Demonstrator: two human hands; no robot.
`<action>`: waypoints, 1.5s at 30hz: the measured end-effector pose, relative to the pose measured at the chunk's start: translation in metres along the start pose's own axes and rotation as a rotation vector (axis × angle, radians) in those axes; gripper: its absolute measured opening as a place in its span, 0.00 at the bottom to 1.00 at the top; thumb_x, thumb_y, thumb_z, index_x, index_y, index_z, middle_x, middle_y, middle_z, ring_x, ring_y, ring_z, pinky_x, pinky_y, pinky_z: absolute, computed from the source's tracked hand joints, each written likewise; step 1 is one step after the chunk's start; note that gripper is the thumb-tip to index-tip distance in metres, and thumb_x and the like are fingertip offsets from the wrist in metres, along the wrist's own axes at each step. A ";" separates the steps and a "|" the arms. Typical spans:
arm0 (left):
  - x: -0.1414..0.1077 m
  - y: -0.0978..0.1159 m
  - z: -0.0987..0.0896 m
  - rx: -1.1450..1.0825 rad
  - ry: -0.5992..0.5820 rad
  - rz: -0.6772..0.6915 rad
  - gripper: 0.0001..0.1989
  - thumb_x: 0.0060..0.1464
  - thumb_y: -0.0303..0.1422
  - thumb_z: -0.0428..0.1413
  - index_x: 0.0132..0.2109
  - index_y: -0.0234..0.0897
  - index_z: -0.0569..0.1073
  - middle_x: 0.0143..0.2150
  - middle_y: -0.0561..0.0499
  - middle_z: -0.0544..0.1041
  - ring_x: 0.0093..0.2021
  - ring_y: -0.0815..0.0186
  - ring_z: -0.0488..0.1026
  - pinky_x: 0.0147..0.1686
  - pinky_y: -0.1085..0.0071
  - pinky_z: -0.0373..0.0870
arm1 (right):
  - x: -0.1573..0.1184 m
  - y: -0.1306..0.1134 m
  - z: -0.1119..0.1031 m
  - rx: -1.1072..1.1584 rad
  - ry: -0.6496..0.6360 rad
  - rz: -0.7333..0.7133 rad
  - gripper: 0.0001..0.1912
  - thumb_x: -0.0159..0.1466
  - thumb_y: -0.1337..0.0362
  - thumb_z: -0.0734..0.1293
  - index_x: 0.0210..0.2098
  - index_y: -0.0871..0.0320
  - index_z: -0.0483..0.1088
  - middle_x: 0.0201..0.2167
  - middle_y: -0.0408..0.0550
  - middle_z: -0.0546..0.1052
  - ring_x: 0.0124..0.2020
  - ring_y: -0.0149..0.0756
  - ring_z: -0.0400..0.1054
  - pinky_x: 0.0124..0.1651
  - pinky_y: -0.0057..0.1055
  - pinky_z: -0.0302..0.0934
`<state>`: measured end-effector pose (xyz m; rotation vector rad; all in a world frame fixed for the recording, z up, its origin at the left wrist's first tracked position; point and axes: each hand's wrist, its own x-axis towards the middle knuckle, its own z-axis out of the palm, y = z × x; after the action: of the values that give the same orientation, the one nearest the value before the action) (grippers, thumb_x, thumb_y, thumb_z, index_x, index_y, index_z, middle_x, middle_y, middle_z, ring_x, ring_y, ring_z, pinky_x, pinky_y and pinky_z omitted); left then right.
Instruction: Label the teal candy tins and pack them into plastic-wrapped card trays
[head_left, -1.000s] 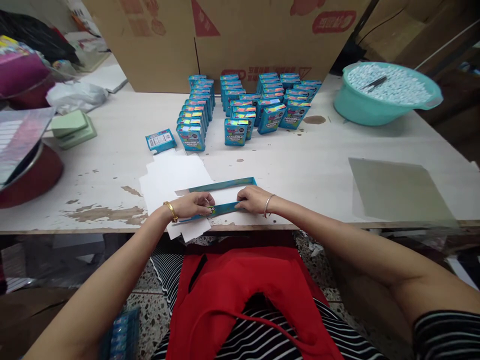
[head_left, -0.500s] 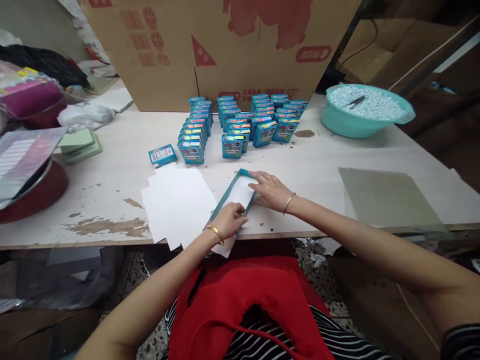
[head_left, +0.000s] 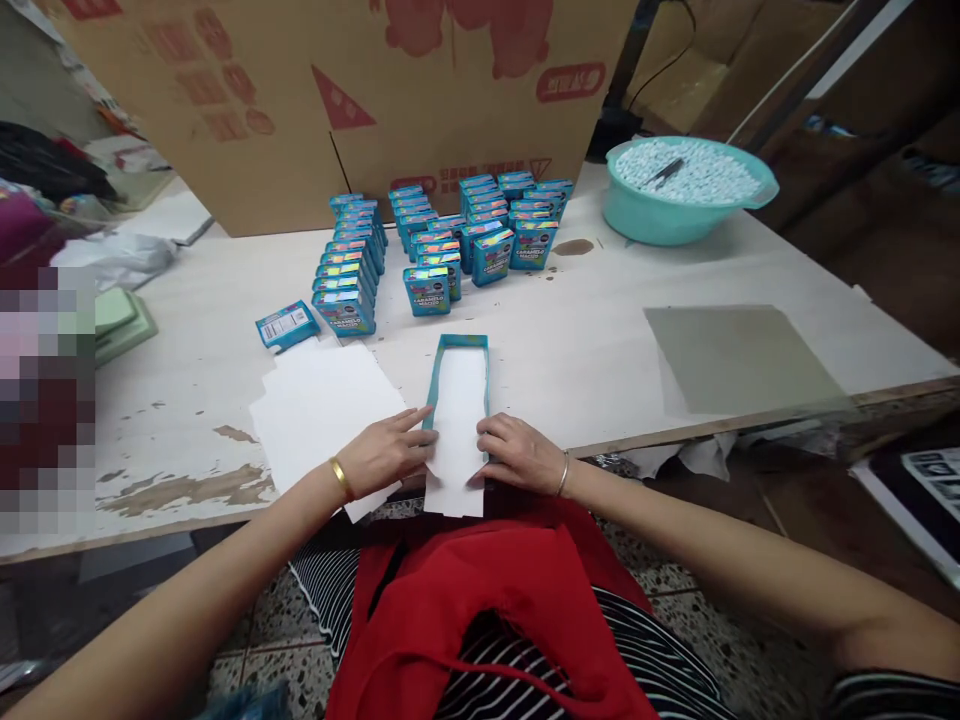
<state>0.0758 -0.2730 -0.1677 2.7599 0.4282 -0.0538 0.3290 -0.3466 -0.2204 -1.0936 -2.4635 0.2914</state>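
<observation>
L hand (head_left: 379, 460) has its fingers closed on the L wall of the card tray (head_left: 460, 390); R hand (head_left: 523, 455) has curled fingers gripping the R wall, opp. side. Tray is btwn the hands, at the near edge of the table (head_left: 577, 360), its near end out past the edge. Long axis runs approx. straight away from the person; walled end pts to the back, near end w/ flat flap pts at the person. Looks: long, narrow, open-top; inside floor plain white, walls blue w/ some greenish print, low, slightly bowed; far end wall up, near end w/o one.

Just L of it: pile of white card sheets (head_left: 322, 415), fanned. Beyond: rows of small blue boxes (head_left: 427, 293), mostly upright. Far R: turquoise basin (head_left: 660, 220) w/ small pale pcs. Behind: big carton (head_left: 262, 170).
</observation>
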 end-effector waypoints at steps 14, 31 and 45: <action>0.038 0.040 0.034 0.026 0.299 -0.371 0.13 0.62 0.33 0.44 0.33 0.38 0.71 0.34 0.47 0.74 0.39 0.61 0.67 0.38 0.64 0.67 | -0.027 0.024 -0.006 0.066 -0.128 -0.171 0.34 0.59 0.69 0.60 0.64 0.65 0.49 0.65 0.63 0.54 0.61 0.47 0.53 0.58 0.49 0.55; 0.036 0.027 0.021 -0.104 0.496 -0.432 0.14 0.62 0.34 0.43 0.50 0.42 0.69 0.43 0.47 0.78 0.39 0.63 0.77 0.37 0.68 0.73 | 0.024 0.001 0.017 0.343 0.516 0.263 0.17 0.67 0.62 0.60 0.54 0.58 0.60 0.43 0.54 0.72 0.42 0.39 0.68 0.43 0.36 0.67; 0.046 0.030 0.019 -0.776 0.472 -0.692 0.18 0.55 0.45 0.53 0.46 0.37 0.70 0.37 0.49 0.77 0.38 0.63 0.74 0.39 0.66 0.71 | 0.010 0.004 0.019 0.443 0.375 0.307 0.21 0.69 0.64 0.55 0.62 0.55 0.54 0.47 0.53 0.71 0.43 0.38 0.66 0.49 0.39 0.65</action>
<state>0.1287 -0.2929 -0.1794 1.7454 1.2077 0.4918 0.3176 -0.3368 -0.2356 -1.1933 -1.7884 0.6275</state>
